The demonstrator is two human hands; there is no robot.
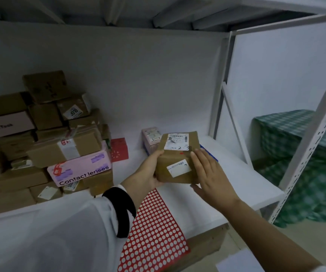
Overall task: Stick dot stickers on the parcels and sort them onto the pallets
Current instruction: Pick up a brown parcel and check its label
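Brown cardboard parcel (170, 156) was held just above the white shelf (236, 173), mid-frame, between both hands. Its long axis ran away from the person, up the frame and leaning slightly right. The far end pointed at the back wall, and the labelled side faced up toward the camera. There were two white labels on it, one at the far end and one near the close end. A tiny red mark sat by the tape between them (too small to tell what it was).

Left hand (150, 169) gripped the parcel's left edge, thumb on top and fingers wrapped underneath. Right hand (211, 173) lay flat against the parcel's right side with its fingers straight, touching but not curled round it.

Red sticker sheet (154, 232) with rows of white dots lay flat on the shelf's front edge, partly under the left forearm's white sleeve (60, 232) with black cuff (122, 211).

A pile of parcels (40, 146) was stacked at the left of the shelf, with a pink "Contact lenses" box (79, 169) in it. A small red box (119, 150) stood just right of the pile. A pinkish box (150, 137) stood behind the held parcel, and a blue item (210, 154) showed behind the right hand. The white rack upright (311, 154) was at right, green checked cloth (295, 173) beyond it.
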